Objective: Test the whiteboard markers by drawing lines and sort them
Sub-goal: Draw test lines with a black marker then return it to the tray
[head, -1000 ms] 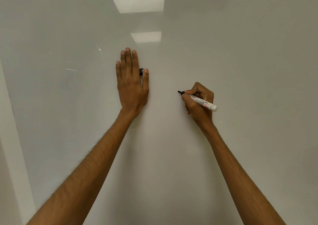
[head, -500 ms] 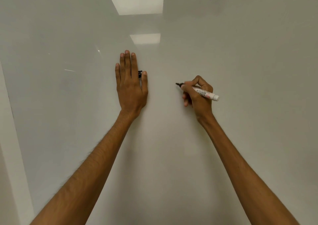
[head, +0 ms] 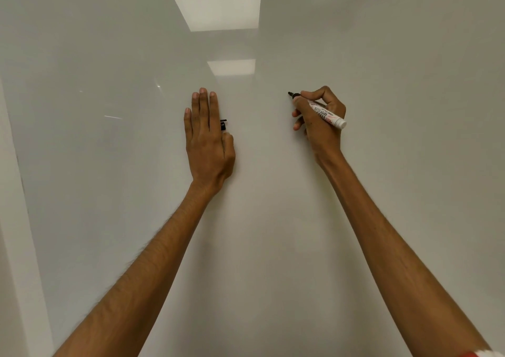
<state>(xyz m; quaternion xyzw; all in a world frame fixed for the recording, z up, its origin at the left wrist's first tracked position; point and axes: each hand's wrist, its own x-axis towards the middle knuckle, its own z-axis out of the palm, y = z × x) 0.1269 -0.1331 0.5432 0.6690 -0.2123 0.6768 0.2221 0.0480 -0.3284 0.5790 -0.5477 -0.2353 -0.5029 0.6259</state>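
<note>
Head view. I see the left hand [head: 209, 143] laid flat on the whiteboard [head: 273, 233], its four fingers straight, closed together and pointing to 12 o'clock. Its thumb is drawn in against the forefinger, and between the two it pinches a small black cap [head: 223, 125], which shows just above the thumb tip. At 3 o'clock from it, well apart, the right hand [head: 319, 127] has its fingers curled in a writing grip around a whiteboard marker [head: 326, 114]. Thumb and forefinger close on the barrel near the front, and the remaining fingers are folded beneath. The marker is white-bodied with printed lettering. Its dark tip points to 10 o'clock and lies at or just off the board; I cannot tell whether it touches. Its white rear end juts out past the knuckles toward 4 o'clock. The board is glossy and pale grey, and fills nearly the whole view. Toward 12 o'clock it mirrors two rectangular ceiling lights, a large one [head: 218, 1] and a smaller one [head: 232, 67] below it. A white border strip [head: 16, 220] runs along the board's edge from 9 to 7 o'clock.
</note>
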